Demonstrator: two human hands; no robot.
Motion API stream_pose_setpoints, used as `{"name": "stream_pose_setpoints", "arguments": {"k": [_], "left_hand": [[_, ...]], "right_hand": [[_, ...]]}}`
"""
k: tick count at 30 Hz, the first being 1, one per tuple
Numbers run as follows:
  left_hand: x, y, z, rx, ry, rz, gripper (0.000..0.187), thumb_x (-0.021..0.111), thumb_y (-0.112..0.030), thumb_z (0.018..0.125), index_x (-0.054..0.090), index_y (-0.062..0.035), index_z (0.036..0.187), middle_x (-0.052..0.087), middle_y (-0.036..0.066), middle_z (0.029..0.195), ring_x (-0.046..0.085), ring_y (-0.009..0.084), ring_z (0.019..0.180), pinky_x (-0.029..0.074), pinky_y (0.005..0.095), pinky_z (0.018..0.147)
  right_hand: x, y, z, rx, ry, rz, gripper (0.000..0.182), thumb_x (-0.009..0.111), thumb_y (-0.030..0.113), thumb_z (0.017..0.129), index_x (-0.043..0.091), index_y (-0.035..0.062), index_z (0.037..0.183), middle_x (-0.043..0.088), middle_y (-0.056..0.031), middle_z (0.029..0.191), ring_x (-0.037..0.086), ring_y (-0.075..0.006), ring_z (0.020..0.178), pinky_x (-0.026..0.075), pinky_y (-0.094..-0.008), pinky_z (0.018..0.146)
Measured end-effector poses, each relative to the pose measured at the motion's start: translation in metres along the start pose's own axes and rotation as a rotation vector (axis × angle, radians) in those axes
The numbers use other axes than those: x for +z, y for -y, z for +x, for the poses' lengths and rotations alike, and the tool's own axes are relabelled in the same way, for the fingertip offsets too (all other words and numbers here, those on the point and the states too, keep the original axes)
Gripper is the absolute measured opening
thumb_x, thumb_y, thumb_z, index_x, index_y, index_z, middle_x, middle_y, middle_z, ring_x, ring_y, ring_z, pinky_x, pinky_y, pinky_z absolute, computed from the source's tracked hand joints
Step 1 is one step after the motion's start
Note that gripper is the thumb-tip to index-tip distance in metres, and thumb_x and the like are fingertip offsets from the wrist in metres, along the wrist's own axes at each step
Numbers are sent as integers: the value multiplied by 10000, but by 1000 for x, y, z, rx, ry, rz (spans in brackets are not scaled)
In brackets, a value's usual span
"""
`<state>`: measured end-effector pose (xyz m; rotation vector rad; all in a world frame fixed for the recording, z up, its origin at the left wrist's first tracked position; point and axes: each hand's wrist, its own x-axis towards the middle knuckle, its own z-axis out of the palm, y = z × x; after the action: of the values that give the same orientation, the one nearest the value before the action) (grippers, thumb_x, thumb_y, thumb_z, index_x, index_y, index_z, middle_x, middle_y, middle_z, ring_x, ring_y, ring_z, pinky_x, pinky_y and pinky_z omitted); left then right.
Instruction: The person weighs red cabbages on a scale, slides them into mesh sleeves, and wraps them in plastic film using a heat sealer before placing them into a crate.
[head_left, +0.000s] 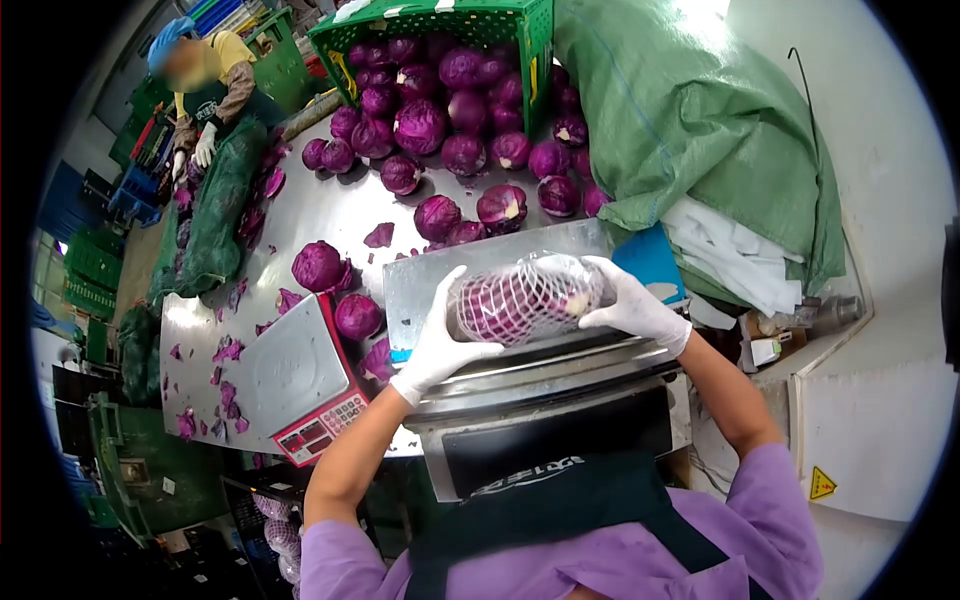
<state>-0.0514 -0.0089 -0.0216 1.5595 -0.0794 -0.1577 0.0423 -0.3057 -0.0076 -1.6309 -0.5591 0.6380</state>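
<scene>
Between my two white-gloved hands is a bundle of red cabbage [520, 300] in a white foam net, with shiny clear film over it. My left hand [440, 338] presses on its left end, thumb along the lower front. On the right end sits my right hand [636, 308], thumb in front and fingers behind. The bundle is over a metal wrapping machine [425, 275] with a flat steel top. A blue sheet [648, 262] lies just beyond my right hand.
Loose red cabbages [420, 125] spill from a tipped green crate [435, 14]. A red-edged scale [298, 365] stands left, among torn leaves. Green sacking [690, 110] covers the right back. Another person [215, 90] works at the far left beside a green net sack [225, 215].
</scene>
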Motion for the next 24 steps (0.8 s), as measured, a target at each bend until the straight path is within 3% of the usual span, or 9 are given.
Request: {"name": "stream_pose_setpoints", "arguments": {"k": [4,5,8,12,13,16,19,21,24], "left_hand": [[16,-14,-33,-83,-40,-90,692,708,6,812,363,-29,1411,556,109,1282,531,189,1198,433,325,1054],[16,-3,-44,-99,-28,63,570,661,-155,924,381,-19,1401,599,105,1231,613,203,1102,531,328,930],[38,-33,-92,-660,161,-234,743,479,-631,951,395,-48,1405,639,145,1187,719,255,826,604,352,599],[61,-14,-122,-1122,179,-394,790,385,-748,911,571,-64,1258,709,106,931,702,200,695,584,270,572],[60,19,-127,-1133,234,-571,811,376,-757,905,589,-40,1221,710,105,924,694,179,654,569,213,517],[58,40,-123,-1193,323,-631,789,401,-741,907,599,-43,1218,712,103,912,700,178,658,586,202,524],[57,46,-135,-1190,263,-657,746,460,-704,911,582,-58,1263,709,92,990,714,178,787,611,249,612],[70,7,-151,-1093,1,-465,632,551,-582,946,543,-73,1321,671,65,1167,677,166,1000,589,333,818],[56,30,-196,-893,-154,-388,473,650,-358,948,570,-35,1284,675,73,1150,660,165,1037,560,329,871]], "right_hand": [[11,18,-44,161,23,165,456,641,133,946,497,-61,1332,647,-99,1185,580,-143,1113,477,-305,997],[11,21,-56,43,-14,-172,411,587,229,995,549,-57,1288,679,-103,1113,661,-168,965,544,-286,863],[27,51,-102,521,109,99,609,457,477,1027,653,-98,1074,716,-142,828,710,-239,666,581,-301,691],[61,16,-140,897,159,-3,798,315,582,1027,672,-37,672,647,-123,582,648,-188,578,529,-299,593],[53,-32,-150,768,375,-46,810,334,672,981,681,-35,792,651,-137,648,617,-188,578,514,-306,574],[86,-27,-144,1153,6,402,816,401,716,937,611,-49,1128,673,-207,911,636,-220,666,522,-309,610],[79,-21,-156,1134,104,378,727,456,634,963,622,-46,1162,700,-189,943,696,-246,759,551,-324,703],[73,-49,-177,1040,122,505,661,396,563,1016,602,-30,1223,683,-190,1103,689,-240,852,556,-336,762],[69,-28,-206,890,12,670,503,542,418,998,618,-37,1197,674,-151,1151,674,-233,985,545,-345,859]]}}
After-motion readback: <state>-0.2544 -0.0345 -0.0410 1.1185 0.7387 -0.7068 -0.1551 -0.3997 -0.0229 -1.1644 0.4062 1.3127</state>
